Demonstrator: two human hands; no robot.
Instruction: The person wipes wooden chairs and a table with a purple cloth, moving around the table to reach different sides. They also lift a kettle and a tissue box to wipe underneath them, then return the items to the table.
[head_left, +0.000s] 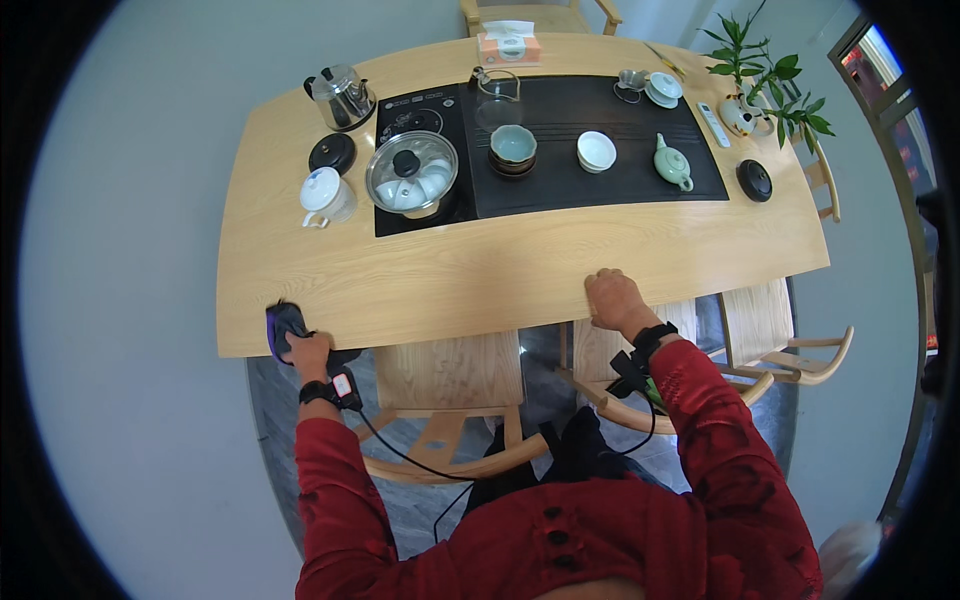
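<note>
My left hand (309, 354) grips a dark cloth (285, 327) with a purple edge, pressed on the front left corner of the wooden table (495, 277). Part of the cloth hangs past the table's edge. My right hand (615, 298) rests on the front edge right of the middle, fingers curled, with nothing visible in it. Beyond my hands, a black tea tray (555, 180) is set in the table. Its left end bears a hob with a glass-lidded pot (411, 174) holding white cups.
On the left stand a kettle (342, 97), a round black lid (332, 153) and a lidded white mug (327, 196). The tray carries stacked bowls (514, 144), white cups (596, 152), a celadon teapot (673, 163) and a glass pitcher (498, 105). Wooden chairs (450, 367) stand against the near side.
</note>
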